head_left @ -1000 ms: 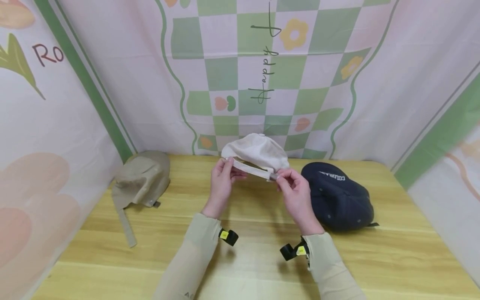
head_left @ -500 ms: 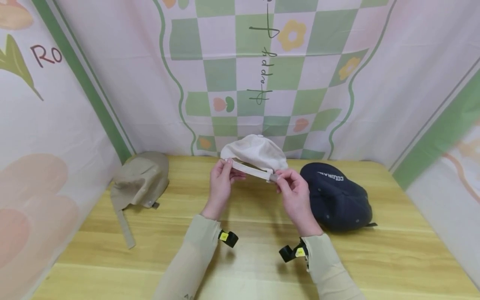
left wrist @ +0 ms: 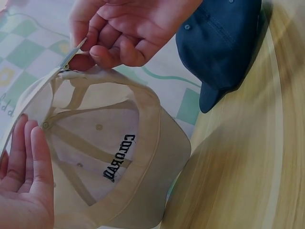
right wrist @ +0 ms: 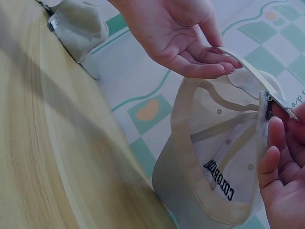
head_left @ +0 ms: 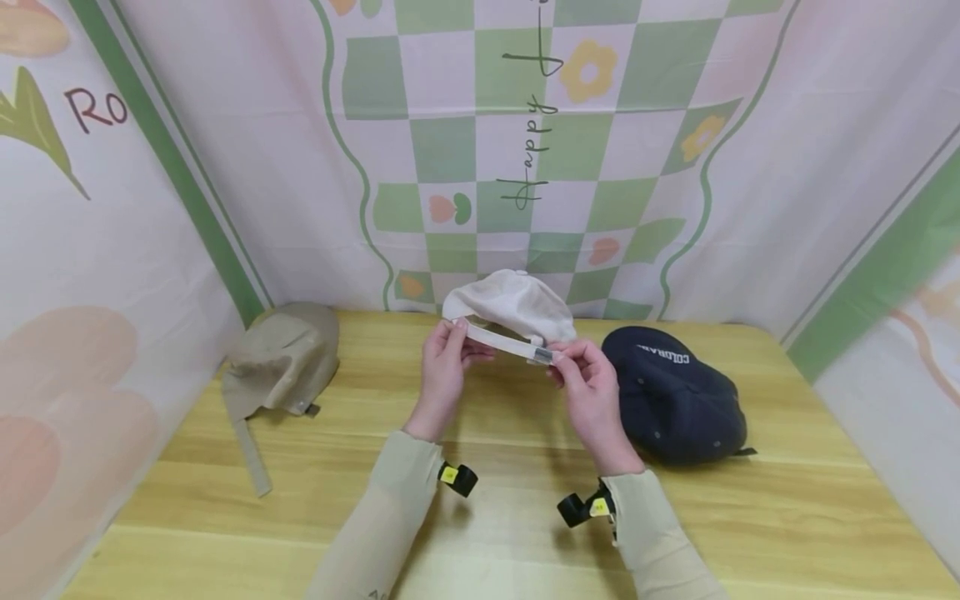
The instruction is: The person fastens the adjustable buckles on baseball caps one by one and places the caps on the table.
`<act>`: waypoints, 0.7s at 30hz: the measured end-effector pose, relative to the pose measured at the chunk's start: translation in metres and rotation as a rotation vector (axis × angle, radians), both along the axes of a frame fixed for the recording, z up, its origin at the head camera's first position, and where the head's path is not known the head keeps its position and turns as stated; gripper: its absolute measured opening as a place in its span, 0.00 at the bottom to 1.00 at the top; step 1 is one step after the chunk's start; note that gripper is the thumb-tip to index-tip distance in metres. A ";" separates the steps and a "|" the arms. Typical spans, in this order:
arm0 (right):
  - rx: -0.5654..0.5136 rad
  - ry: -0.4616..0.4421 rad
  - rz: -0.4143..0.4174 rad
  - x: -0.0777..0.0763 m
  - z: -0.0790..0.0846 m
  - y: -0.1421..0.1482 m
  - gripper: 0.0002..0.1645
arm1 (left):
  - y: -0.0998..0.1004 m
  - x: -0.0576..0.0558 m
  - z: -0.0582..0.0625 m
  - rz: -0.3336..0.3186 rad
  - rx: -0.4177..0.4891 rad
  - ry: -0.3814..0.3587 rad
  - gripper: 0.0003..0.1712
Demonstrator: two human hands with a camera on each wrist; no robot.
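A white baseball cap [head_left: 513,302] is held up at mid-table, its back strap [head_left: 498,338] toward me. My left hand [head_left: 441,367] pinches the strap's left end between thumb and fingers. At the other end, my right hand [head_left: 588,385] pinches the strap beside a grey metal-looking buckle [head_left: 543,356]. In the left wrist view the cap's inside [left wrist: 90,143] shows, with dark stitched letters in reverse. The right wrist view shows the strap [right wrist: 252,71] stretched between both hands, partly covered by the right fingers [right wrist: 276,138].
A khaki cap [head_left: 288,354] lies at the left of the wooden table [head_left: 495,542], its strap [head_left: 253,458] hanging loose. Close to my right hand sits a navy cap [head_left: 675,400] with white lettering. Behind stands a patterned curtain [head_left: 442,150].
Near the right fingertips, the buckle shows larger and brighter than before. My right fingers have shifted very slightly; the left hand and the other caps stay put.
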State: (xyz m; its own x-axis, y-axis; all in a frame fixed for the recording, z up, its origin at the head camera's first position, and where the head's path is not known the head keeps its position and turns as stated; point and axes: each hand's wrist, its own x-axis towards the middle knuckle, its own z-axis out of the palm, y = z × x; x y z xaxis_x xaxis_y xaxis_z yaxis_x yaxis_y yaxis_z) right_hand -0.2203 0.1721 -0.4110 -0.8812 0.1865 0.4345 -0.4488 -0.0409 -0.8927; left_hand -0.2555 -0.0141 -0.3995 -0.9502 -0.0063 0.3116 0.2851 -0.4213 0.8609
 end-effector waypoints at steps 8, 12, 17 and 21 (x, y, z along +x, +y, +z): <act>-0.039 0.024 0.036 0.000 -0.002 -0.001 0.07 | 0.001 0.001 0.000 -0.009 -0.010 0.004 0.13; -0.046 0.030 0.051 0.000 -0.003 -0.001 0.07 | 0.002 0.000 -0.001 -0.018 -0.005 0.006 0.14; -0.076 0.023 0.059 -0.001 -0.004 0.001 0.08 | 0.001 -0.001 -0.001 -0.030 -0.016 -0.005 0.14; -0.111 0.011 0.056 -0.002 -0.005 0.003 0.08 | 0.000 -0.001 0.000 -0.025 -0.048 -0.029 0.14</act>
State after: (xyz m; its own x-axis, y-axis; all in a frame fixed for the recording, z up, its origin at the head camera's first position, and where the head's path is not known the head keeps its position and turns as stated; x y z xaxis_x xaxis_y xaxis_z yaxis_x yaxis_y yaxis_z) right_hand -0.2221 0.1749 -0.4163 -0.8867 0.1850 0.4238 -0.4531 -0.1645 -0.8762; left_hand -0.2567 -0.0138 -0.3997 -0.9586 0.0319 0.2830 0.2493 -0.3863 0.8880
